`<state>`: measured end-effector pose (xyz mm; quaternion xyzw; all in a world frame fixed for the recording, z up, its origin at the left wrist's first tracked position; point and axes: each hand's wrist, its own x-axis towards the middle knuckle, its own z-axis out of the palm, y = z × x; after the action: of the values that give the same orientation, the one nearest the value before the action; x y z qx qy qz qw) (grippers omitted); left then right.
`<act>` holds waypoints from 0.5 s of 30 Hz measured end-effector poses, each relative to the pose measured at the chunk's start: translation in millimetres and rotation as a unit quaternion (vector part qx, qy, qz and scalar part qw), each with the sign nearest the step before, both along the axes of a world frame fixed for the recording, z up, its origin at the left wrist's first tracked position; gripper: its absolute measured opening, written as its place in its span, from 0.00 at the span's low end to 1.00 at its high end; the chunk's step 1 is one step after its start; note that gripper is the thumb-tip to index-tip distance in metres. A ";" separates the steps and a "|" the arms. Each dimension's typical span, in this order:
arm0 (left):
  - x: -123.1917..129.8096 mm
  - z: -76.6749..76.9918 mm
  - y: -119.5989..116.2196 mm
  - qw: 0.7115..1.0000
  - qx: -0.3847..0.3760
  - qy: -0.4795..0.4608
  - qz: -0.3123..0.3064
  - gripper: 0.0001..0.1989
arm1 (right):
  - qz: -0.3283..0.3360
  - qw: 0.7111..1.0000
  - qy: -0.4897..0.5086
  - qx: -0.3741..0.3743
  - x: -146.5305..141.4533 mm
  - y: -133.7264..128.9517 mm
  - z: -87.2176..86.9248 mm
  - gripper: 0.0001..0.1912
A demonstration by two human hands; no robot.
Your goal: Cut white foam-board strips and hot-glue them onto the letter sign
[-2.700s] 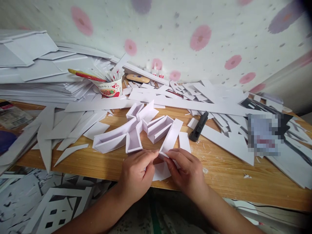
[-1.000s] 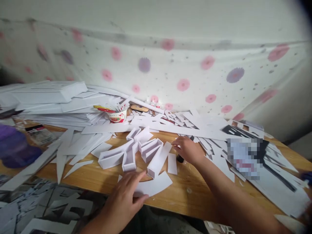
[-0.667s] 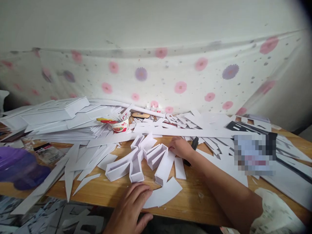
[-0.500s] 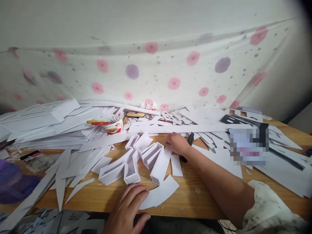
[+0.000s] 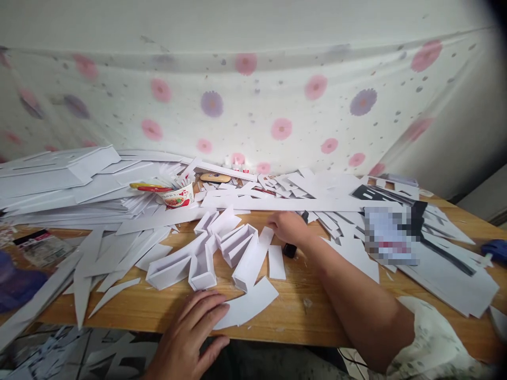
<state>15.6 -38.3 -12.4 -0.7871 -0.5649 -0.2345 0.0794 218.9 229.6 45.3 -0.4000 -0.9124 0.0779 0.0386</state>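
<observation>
A white foam-board structure (image 5: 203, 261) made of joined open channels stands on the wooden table (image 5: 293, 316). My left hand (image 5: 194, 327) rests at the table's front edge, fingers spread, its fingertips by a curved white piece (image 5: 249, 306). Past the structure's right arm, my right hand (image 5: 287, 227) is over the table near the end of a white strip (image 5: 263, 243); its fingertips are partly hidden, so what it holds cannot be made out. Beneath the right wrist lies a black tool (image 5: 290, 249), partly covered. A small white rectangle (image 5: 277, 262) lies beside it.
Stacked white sheets (image 5: 47, 184) fill the left side. A paper bowl (image 5: 180, 196) holds strips and red and yellow-handled tools. Small bottles (image 5: 237, 166) stand at the back. Black cut pieces (image 5: 376, 194) and a blue object (image 5: 495, 250) lie right. A purple-blue item (image 5: 18, 282) sits left.
The view has shifted slightly, so the table items appear further left and higher. My right hand has moved a little relative to the black tool, covering its middle. The left hand stays by the curved piece.
</observation>
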 end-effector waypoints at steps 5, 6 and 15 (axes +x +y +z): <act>-0.9 2.7 -0.8 1.000 -0.020 -0.009 -0.010 0.19 | -0.098 0.993 -0.064 -0.023 31.5 11.6 14.0 0.18; -0.9 5.6 -2.2 1.000 -0.016 -0.009 -0.010 0.19 | -0.094 0.992 -0.075 -0.031 35.4 12.2 15.8 0.19; -6.8 49.5 3.3 0.988 0.106 0.031 0.111 0.14 | -0.099 0.985 -0.131 -0.049 35.0 4.6 23.8 0.21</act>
<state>8.8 -35.0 37.1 -0.7138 -0.6177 -0.2584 0.2054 253.9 234.2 69.0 -0.4962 -0.8607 0.0650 -0.0935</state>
